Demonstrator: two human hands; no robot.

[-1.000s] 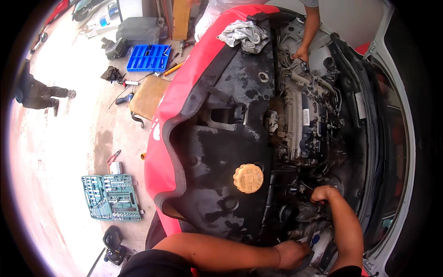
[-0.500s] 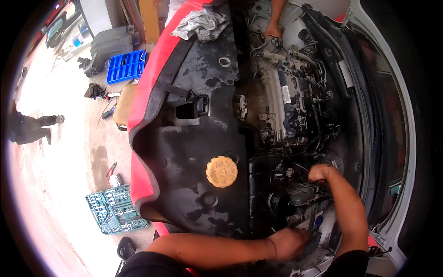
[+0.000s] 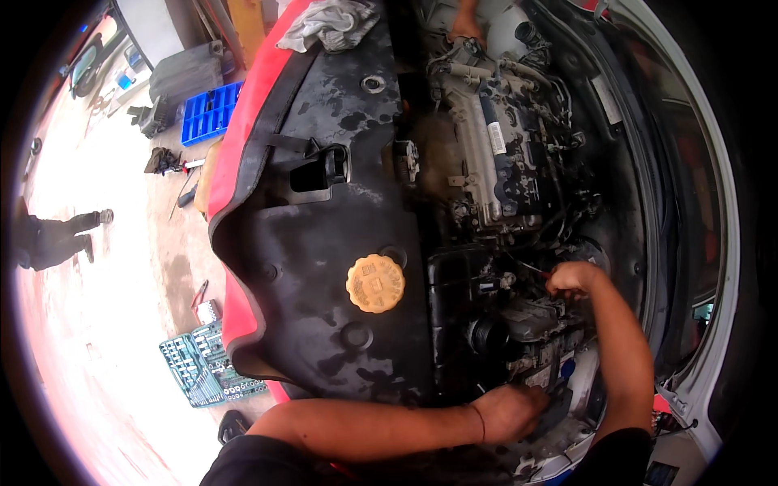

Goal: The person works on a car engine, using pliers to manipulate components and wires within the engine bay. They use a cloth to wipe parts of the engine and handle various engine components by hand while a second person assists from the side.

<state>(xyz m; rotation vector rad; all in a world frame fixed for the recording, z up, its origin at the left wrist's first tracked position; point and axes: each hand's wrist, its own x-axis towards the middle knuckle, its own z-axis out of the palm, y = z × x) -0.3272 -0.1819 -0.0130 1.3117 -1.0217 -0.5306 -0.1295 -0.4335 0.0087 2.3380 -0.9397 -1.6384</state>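
Observation:
My right hand [image 3: 574, 279] is closed over the engine bay, gripping a thin-shafted tool with a bit of red handle, apparently a screwdriver [image 3: 528, 266]. Its shaft points left, towards dark parts below the engine [image 3: 510, 162]. Lower down, my left hand [image 3: 512, 413] is curled into a fist beside a blue cap [image 3: 568, 368]. Its fingertips are hidden, so I cannot make out what they hold. A round black hose opening [image 3: 488, 334] sits between the two hands. On the black plastic cover [image 3: 324, 243] to the left lies a scalloped yellow cap [image 3: 375, 283].
Another person's hand [image 3: 466, 28] reaches in at the engine's far end. A grey rag [image 3: 328, 26] lies on the cover by the red bumper edge [image 3: 240, 312]. On the floor are an opened socket set [image 3: 203, 368] and a blue compartment tray [image 3: 211, 113]. Someone's legs [image 3: 65, 235] show farther left.
The whole view has shifted, so the engine bay appears higher. My right hand has moved slightly right relative to the engine, still gripping the tool. My left hand stays in about the same place.

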